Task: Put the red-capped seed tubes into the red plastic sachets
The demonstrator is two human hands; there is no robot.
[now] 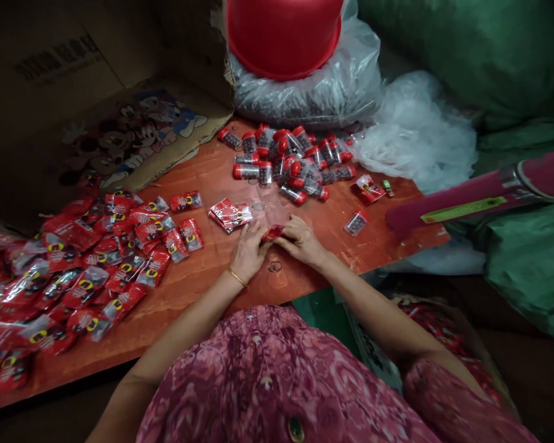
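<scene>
My left hand (250, 249), with a gold bangle at the wrist, and my right hand (303, 241) meet over the middle of the table. Between their fingertips they pinch a small red packet (274, 232); its lower part is hidden by the fingers. Just beyond my left hand lies a small stack of flat red printed packets (231, 213). Further back is a heap of clear little tubes with red caps (300, 154), filled with dark pieces. One such tube (356, 223) lies apart, to the right of my right hand.
Many filled red packets (115, 271) are piled on the left of the orange-red tabletop (212, 271). An open cardboard box (166, 55) stands behind them. A red tub (284, 37) rests on a clear plastic bag (305, 101). A magenta pole (471, 191) juts in at the right.
</scene>
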